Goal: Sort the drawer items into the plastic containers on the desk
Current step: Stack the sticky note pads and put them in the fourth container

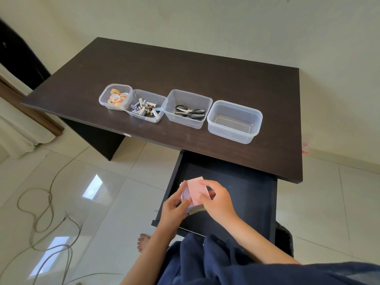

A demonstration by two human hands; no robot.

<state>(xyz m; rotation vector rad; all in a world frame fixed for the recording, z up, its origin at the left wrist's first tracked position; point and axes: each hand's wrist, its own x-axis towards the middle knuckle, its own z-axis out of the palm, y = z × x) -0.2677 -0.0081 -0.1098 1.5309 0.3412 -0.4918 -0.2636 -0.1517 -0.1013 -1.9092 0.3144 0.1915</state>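
A: Where is the pink stack of notes?

B: Over the open drawer, gripped between the left hand and right hand, fingers curled round its edges.

A: And underneath?

B: Possibly a yellowish pad; it is mostly hidden. The rightmost container on the desk holds nothing.

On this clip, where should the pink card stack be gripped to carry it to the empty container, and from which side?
Grip the pink stack across its two long edges, coming from above over the open drawer. It is a loose pile of thin cards, so squeezing the edges probably keeps them squared. The left hand and right hand already hold it that way. The empty container is open-topped.
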